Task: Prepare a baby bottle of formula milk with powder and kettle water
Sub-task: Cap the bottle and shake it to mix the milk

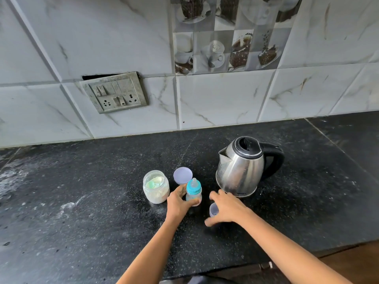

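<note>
You face a black speckled table with pale smears toward its left side. On the marbled white wall tiles behind it, a grimy switch panel sits crooked, and a coffee-cup picture tile is up to its right.

glossy steel kettle, speckled black stone counter, clear plastic jar

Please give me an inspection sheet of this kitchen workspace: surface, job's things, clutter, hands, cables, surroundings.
Surface: black speckled counter, whitish smears at left.
Job's things: baby bottle upright, teat on; powder jar open, scoop inside; jar lid lying behind the bottle; kettle, lid closed, on the right; small cap in front of the kettle.
Clutter: nothing seen.
Hands: left hand grips the bottle; right hand open, spread over the small cap, contact unclear.
Cables: nothing seen.
Surroundings: tiled wall with switch panel.
</note>
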